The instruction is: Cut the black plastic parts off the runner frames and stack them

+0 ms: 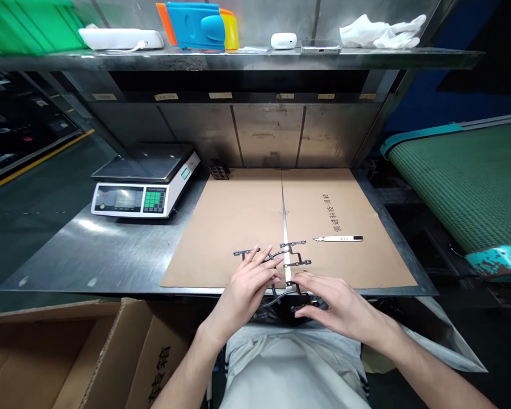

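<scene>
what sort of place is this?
Probably a factory workstation: a metal bench with a digital scale, what looks like a green conveyor belt at the right, and a craft knife lying on a cardboard sheet.

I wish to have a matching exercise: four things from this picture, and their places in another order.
1. Black bracket parts
2. Weighing scale
3. White knife
4. Green bin

A. On the upper shelf
B. Near printed characters
C. At the left hand and right hand
D. Left of the cardboard sheet

Pairs: 1-C, 2-D, 3-B, 4-A
</scene>
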`<state>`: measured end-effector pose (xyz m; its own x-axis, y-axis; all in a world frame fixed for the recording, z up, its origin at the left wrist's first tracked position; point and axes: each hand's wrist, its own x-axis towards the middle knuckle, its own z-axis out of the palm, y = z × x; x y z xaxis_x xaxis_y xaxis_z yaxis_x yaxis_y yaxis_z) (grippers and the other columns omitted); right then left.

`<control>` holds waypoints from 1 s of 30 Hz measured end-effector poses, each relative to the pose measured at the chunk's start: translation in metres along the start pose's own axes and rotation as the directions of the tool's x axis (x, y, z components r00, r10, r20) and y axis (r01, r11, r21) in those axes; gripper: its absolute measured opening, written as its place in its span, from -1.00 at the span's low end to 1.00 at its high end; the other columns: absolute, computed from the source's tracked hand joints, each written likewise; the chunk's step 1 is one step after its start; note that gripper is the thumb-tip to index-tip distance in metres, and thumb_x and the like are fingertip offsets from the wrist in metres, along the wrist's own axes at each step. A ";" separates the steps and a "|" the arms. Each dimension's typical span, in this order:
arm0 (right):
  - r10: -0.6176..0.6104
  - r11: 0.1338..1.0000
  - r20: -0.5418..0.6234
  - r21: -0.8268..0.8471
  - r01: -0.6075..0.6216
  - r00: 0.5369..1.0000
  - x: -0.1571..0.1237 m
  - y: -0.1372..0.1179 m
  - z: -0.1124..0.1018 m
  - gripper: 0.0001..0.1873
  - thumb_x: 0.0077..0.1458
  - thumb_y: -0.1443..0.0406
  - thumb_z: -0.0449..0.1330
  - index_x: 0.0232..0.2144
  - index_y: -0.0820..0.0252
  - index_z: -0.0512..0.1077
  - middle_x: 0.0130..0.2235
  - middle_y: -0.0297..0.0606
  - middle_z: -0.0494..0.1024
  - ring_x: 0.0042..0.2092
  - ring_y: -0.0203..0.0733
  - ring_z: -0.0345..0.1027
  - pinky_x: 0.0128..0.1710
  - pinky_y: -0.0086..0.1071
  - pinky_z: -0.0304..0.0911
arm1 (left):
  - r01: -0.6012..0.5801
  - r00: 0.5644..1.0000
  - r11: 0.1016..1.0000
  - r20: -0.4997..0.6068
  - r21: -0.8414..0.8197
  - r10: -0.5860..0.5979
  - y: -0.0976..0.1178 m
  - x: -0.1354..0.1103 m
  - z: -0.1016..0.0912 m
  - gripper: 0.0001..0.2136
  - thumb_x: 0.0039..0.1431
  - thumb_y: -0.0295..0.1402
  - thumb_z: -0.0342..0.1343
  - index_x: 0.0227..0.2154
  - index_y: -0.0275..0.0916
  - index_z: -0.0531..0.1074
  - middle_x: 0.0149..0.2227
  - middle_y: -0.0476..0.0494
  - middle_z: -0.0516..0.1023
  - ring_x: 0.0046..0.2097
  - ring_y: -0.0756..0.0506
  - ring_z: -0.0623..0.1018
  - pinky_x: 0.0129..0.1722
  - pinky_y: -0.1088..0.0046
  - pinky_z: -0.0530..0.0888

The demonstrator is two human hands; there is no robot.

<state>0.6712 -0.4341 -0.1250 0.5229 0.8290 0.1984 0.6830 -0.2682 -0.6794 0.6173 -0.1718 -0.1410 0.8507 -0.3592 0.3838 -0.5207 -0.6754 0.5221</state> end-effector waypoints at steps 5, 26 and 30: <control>-0.013 0.998 -0.042 0.059 0.015 0.999 -0.001 -0.002 0.005 -0.36 0.27 0.22 0.34 0.32 0.16 0.27 0.18 -0.09 0.58 0.24 -0.03 0.44 0.29 -0.15 0.37 | 0.072 0.997 0.992 -0.024 -0.100 -0.075 0.002 -0.008 0.002 -0.85 0.46 -0.52 0.01 -0.11 -0.17 0.45 0.30 -0.12 0.48 0.45 -0.17 0.24 0.47 -0.04 0.13; 0.011 0.954 0.099 -0.298 0.019 0.995 0.000 0.004 0.014 -0.38 0.20 0.36 0.36 0.26 0.32 0.31 0.18 0.04 0.54 0.20 0.11 0.43 0.19 -0.01 0.47 | 0.054 0.993 0.954 0.088 0.296 -0.084 0.027 0.003 0.010 -0.78 0.41 -0.58 -0.01 -0.04 -0.28 0.49 0.28 -0.24 0.49 0.40 -0.32 0.33 0.40 -0.15 0.28; 0.031 0.986 -0.003 -0.166 -0.031 1.000 -0.006 0.007 0.007 -0.36 0.22 0.30 0.37 0.29 0.15 0.29 0.20 -0.05 0.54 0.22 0.03 0.42 0.23 -0.04 0.43 | 0.076 0.996 0.976 0.040 0.204 -0.086 0.021 -0.003 0.001 -0.82 0.45 -0.50 0.00 -0.05 -0.22 0.48 0.25 -0.15 0.53 0.40 -0.24 0.34 0.41 -0.11 0.28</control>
<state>0.6693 -0.4370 -0.1360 0.5453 0.8187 0.1800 0.7420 -0.3715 -0.5581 0.6035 -0.1859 -0.1318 0.8944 -0.3251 0.3071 -0.4289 -0.8180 0.3833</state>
